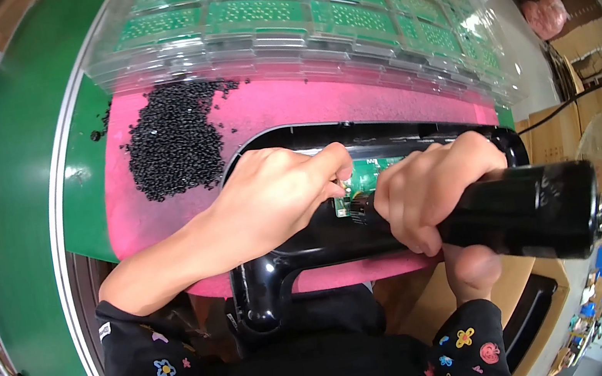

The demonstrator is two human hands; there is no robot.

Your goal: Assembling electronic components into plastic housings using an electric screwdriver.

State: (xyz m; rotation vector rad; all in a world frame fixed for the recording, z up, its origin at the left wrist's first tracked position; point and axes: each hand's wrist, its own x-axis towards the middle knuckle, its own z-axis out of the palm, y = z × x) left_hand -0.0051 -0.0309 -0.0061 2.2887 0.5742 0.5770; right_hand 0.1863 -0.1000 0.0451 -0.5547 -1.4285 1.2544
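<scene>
- Housing point(333, 247), glossy black, on the pink mat point(276, 102) in front of the person; long axis roughly left to right, rounded leg at the left end pointing toward the body.
- Board point(366, 169), green, inside the housing, showing in the gap between the two hands; much of it covered by fingers.
- Left hand point(277, 184): reaches over the housing from the left; thumb and forefinger drawn close together at the board's left part. Cannot tell whether this grip pinches anything; the fingertips partly hide the spot.
- Small piece point(342, 210), green and pale, just below the left fingertips.
- Right hand point(433, 188): grip wrapped around the front of the black driver point(534, 211), fingers curled firmly.
- Key relation: driver lies nearly level, its nose pointing left at the small piece, right beside it. Left fingertips sit just above that nose. Contact between nose and piece: cannot tell.
- Around: heap of black bits point(173, 141) on the mat, left of the housing; clear trays point(279, 42) beyond, on the bench point(89, 227).
</scene>
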